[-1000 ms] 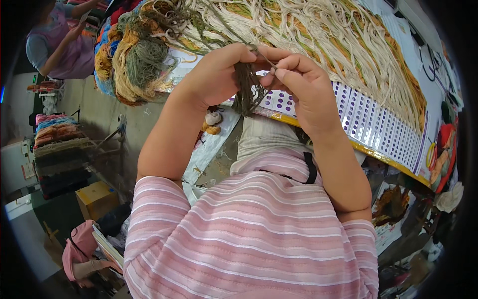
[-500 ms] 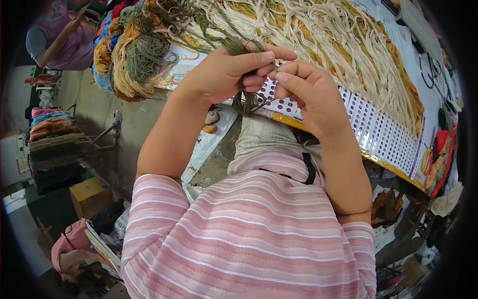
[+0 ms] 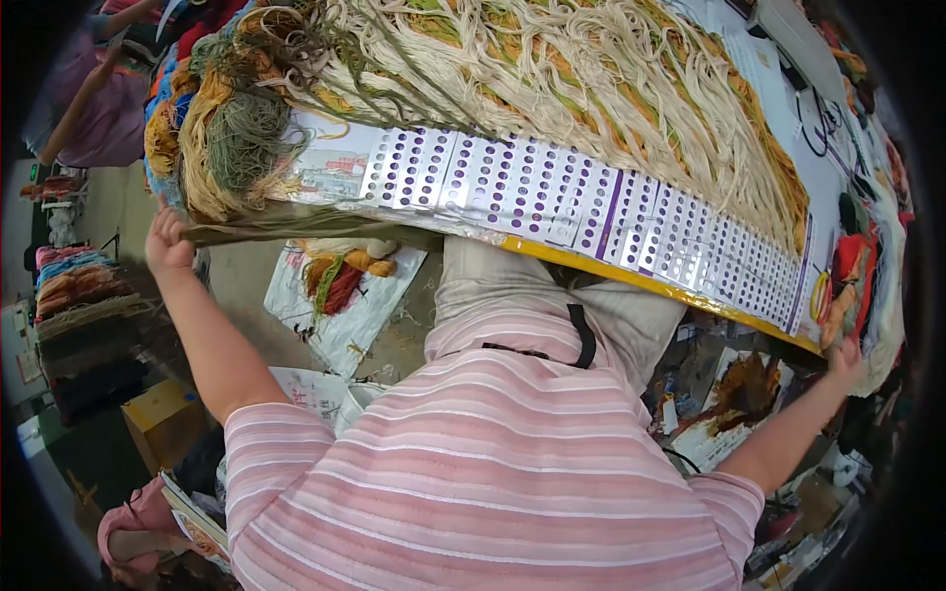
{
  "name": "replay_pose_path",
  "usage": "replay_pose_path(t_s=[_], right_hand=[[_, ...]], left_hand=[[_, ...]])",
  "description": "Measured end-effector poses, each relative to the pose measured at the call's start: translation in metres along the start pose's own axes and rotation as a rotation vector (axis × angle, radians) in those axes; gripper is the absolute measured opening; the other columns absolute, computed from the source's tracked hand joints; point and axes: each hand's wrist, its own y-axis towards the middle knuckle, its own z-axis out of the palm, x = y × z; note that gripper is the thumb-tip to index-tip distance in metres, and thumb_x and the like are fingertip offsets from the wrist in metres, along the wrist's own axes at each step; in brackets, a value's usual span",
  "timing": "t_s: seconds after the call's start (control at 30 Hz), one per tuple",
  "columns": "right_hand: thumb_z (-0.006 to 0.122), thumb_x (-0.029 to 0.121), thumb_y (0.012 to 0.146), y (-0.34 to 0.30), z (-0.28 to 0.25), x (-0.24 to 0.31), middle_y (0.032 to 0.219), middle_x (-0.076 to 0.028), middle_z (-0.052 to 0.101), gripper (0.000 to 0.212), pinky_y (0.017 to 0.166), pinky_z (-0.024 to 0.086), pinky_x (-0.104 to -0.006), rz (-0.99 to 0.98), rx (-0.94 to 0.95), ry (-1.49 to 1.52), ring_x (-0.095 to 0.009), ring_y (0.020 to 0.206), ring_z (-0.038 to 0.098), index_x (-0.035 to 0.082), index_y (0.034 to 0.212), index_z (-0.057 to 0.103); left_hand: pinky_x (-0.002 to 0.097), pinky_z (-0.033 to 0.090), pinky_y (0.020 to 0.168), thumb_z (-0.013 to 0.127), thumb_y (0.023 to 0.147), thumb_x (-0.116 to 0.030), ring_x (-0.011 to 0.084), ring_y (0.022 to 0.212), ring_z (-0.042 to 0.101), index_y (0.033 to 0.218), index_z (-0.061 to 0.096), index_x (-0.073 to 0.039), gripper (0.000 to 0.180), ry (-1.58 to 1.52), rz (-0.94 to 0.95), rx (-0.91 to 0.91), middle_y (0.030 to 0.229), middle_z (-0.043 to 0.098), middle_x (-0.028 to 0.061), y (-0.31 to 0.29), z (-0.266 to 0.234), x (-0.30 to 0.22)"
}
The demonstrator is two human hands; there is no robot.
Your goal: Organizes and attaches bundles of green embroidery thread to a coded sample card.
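My left hand [image 3: 169, 241] is closed on one end of an olive-green yarn skein [image 3: 296, 227], out at the far left. The skein runs blurred and stretched to the right, along the table's front edge. At the far right my right hand [image 3: 845, 362] is small in view with its fingers drawn together; what they hold, if anything, I cannot make out. Red and orange yarn [image 3: 855, 271] lies just above it. A white card with rows of purple-rimmed holes [image 3: 532, 187] covers the table's front. Cream and gold yarn [image 3: 591, 89] is spread behind it, with olive strands at its left.
A heap of green, tan and blue yarn [image 3: 246, 138] hangs over the table's left corner. Below lies a white sheet [image 3: 340, 335] with a small red and green yarn bundle [image 3: 340, 281]. A rack of coloured skeins [image 3: 84, 286] stands left. Another person [image 3: 103, 113] is at upper left.
My hands have parted from close together above the table's front edge, left hand far left, right hand far right. The olive skein went left with my left hand and is now drawn out lengthwise.
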Motion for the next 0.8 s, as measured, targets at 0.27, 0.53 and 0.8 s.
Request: replay_pose_path(t_s=[0.27,0.53,0.8], right_hand=[[0.063,0.018,0.087,-0.08,0.094,-0.144,0.072,0.004,0.05,0.021,0.052,0.036,-0.0177,-0.255,0.827,-0.45,-0.002,0.059,0.044,0.003,0.101,0.066],[0.066,0.018,0.074,-0.259,0.176,-0.365,0.075,-0.01,0.067,0.014,0.062,0.049,-0.0308,-0.56,1.105,-1.067,-0.021,0.066,0.064,0.006,0.079,0.071],[0.068,0.016,0.072,-0.26,0.173,-0.366,0.077,-0.006,0.067,0.011,0.061,0.048,-0.0315,-0.483,1.079,-1.078,-0.02,0.067,0.064,0.007,0.077,0.071]], left_hand=[[0.0157,0.02,0.037,0.056,0.093,-0.017,0.0004,0.046,0.027,0.127,0.051,0.001,0.039,0.57,-0.236,0.274,0.069,0.041,-0.0072,-0.027,0.151,0.239],[0.0252,0.045,0.048,0.062,0.084,-0.017,0.0081,0.055,0.045,0.107,0.066,-0.001,0.028,1.245,-0.574,0.32,0.091,0.066,0.0051,-0.056,0.171,0.407],[0.0212,0.034,0.045,0.06,0.081,-0.009,0.0066,0.052,0.045,0.091,0.067,-0.002,0.014,1.557,-0.525,0.433,0.073,0.061,0.0021,-0.043,0.18,0.436]])
